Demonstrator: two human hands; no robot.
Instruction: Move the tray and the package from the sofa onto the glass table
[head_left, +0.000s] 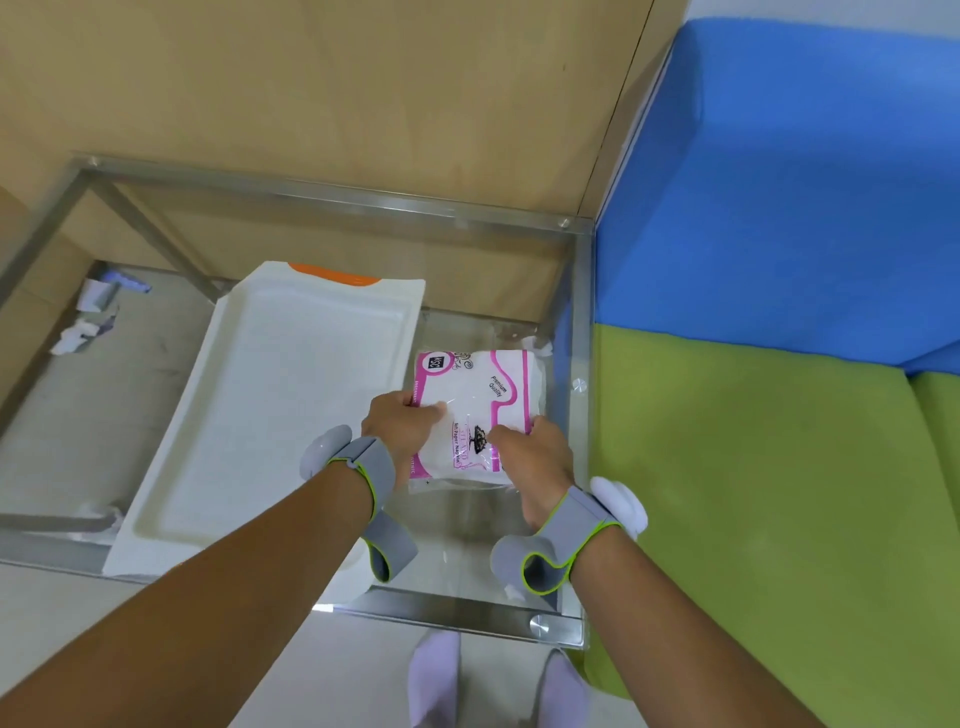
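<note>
A white rectangular tray (270, 415) with an orange patch at its far end lies on the glass table (332, 202), left of centre. Right of it, a white-and-pink package of paper napkins (475, 387) in clear wrap rests on or just above the glass. My left hand (400, 418) grips the package's left edge. My right hand (535, 462) grips its near right corner. Both wrists wear grey straps with green trim. The green and blue sofa (769, 441) stands right of the table.
The table has a metal frame with round bolts at its corners. Through the glass I see a lower shelf with crumpled scraps of paper (85, 325) at the left. A tan wall runs behind. My socked feet (436, 675) stand at the table's near edge.
</note>
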